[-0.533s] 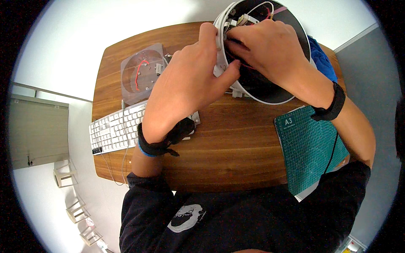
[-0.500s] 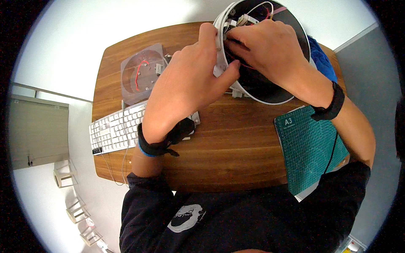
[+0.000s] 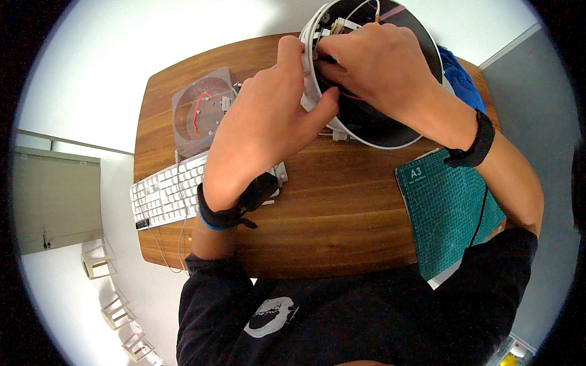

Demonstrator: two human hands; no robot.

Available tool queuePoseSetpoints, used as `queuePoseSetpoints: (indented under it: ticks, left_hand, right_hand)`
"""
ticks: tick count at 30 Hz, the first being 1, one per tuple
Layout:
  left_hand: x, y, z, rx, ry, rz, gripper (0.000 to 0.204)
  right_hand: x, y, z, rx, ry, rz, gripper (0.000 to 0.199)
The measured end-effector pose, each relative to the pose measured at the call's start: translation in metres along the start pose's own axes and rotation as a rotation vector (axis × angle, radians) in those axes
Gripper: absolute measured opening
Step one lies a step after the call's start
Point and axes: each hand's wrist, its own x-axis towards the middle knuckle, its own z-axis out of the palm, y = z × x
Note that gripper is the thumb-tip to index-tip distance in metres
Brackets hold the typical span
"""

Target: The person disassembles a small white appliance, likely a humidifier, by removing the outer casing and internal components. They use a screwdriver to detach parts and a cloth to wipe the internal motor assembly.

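A round white housing (image 3: 381, 129) with a black inside leans on its side at the far edge of the wooden table. My left hand (image 3: 262, 113) grips its left rim, thumb at the opening and fingers along the outer wall. Inside the opening my right hand (image 3: 384, 67) has its fingers bent together near that same rim; whatever they hold is hidden. Small electronic parts (image 3: 343, 25) and a thin wire (image 3: 378, 12) show above the right hand. A bit of red wire (image 3: 349, 96) appears below its fingers.
Left of my left hand lie a clear plastic tray (image 3: 183, 131) with a red wire and small parts, and a white keyboard (image 3: 168, 190) with thin cables. A green cutting mat (image 3: 436, 213) is at the right. Blue cloth (image 3: 461, 79) sits behind the housing.
Both hands and the housing appear slightly farther left in the picture, partly because the whole view has shifted. The grip of each hand looks the same.
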Motion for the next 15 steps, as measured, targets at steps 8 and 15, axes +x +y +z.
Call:
queuePoseSetpoints:
  ticks: [8, 15]
  left_hand:
    - [0.0006, -0.0026, 0.0023, -0.036, 0.085, 0.137, 0.051]
    - [0.0027, -0.003, 0.0044, -0.045, 0.067, 0.103, 0.052]
  right_hand:
    - [0.0016, 0.0023, 0.0013, 0.003, 0.03, -0.038, 0.021]
    - [0.0037, 0.0022, 0.0019, 0.011, 0.032, -0.023, 0.021]
